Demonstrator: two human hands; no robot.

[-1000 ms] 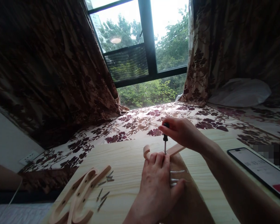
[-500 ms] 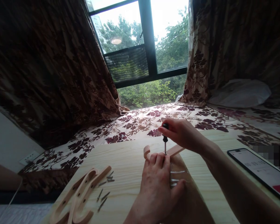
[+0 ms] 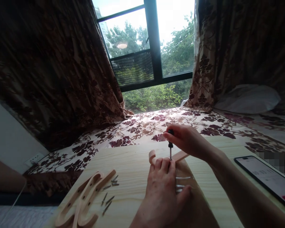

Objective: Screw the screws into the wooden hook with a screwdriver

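Screwdriver: black-handled metal screwdriver (image 3: 170,144), nearly upright above the bench, its tip down beside the left fingertips; the exact contact point is too small to tell.
Workpiece: pale, bent wooden hook (image 3: 180,156) on the bench, partly covered by the left hand, its curled end showing beyond the fingers.
Right hand: right hand (image 3: 185,139) clamped around the screwdriver's handle.
Left hand: left hand (image 3: 160,182) palm down over the hook, fingers together, thumb apart; whether it grips cannot be told.
Loose hooks: bent, pale wooden hooks with drilled holes (image 3: 83,196), overlapping at the bench's left.
Screws: small, grey metal screws (image 3: 110,200), scattered just beside the loose hooks.
Bench: pale, wood-grained bench (image 3: 130,164).
Phone: dark-edged, flat phone with a lit screen (image 3: 263,180), right of the right forearm.
Beyond: cream fabric with purple flowers (image 3: 144,127), below the window.
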